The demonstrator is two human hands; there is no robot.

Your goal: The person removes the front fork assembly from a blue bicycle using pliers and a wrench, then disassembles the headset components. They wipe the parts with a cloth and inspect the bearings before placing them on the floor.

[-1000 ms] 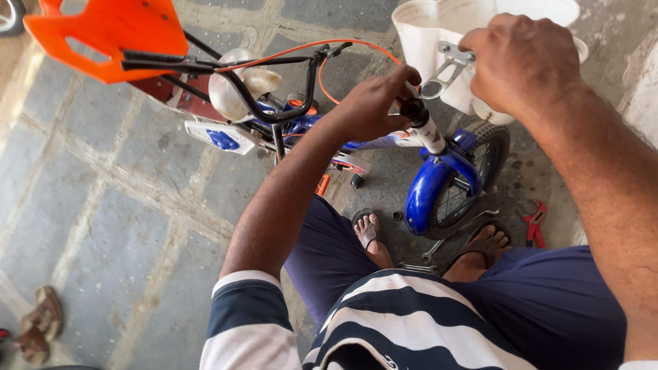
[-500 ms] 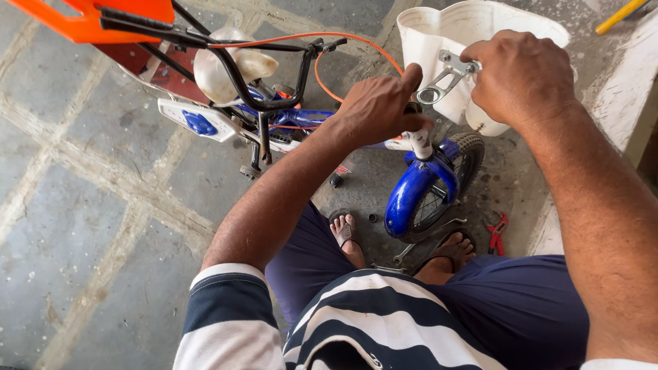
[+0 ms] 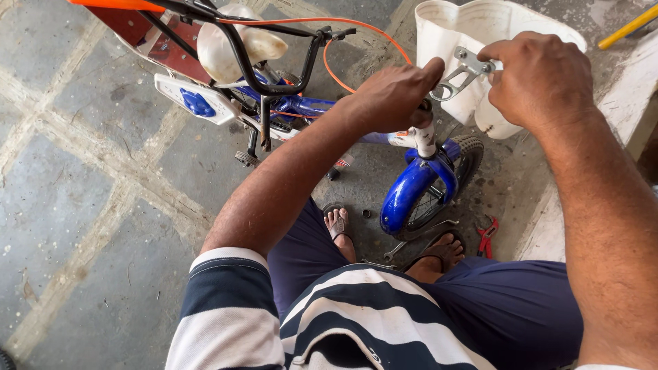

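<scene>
A small blue children's bicycle [image 3: 411,185] stands on the stone floor in front of me. My left hand [image 3: 392,96] grips the top of its white steering stem [image 3: 425,139], above the blue front mudguard. My right hand [image 3: 541,79] holds a silver metal bracket [image 3: 460,74] with a bolt, just right of my left hand and almost touching it. The bracket hangs in front of a white plastic basket [image 3: 452,34]. The black handlebar [image 3: 274,75] with an orange cable lies across the bike to the left.
Red pliers [image 3: 486,236] lie on the floor by my right foot, and a spanner [image 3: 404,245] lies under the front wheel. A white seat [image 3: 236,44] and a black pedal [image 3: 247,157] are at left. A pale ledge [image 3: 634,103] runs along the right, with a yellow rod on it.
The view has shifted so the bike sits higher in the picture. My two hands have drawn closer together, with the bracket now next to my left hand's fingers.
</scene>
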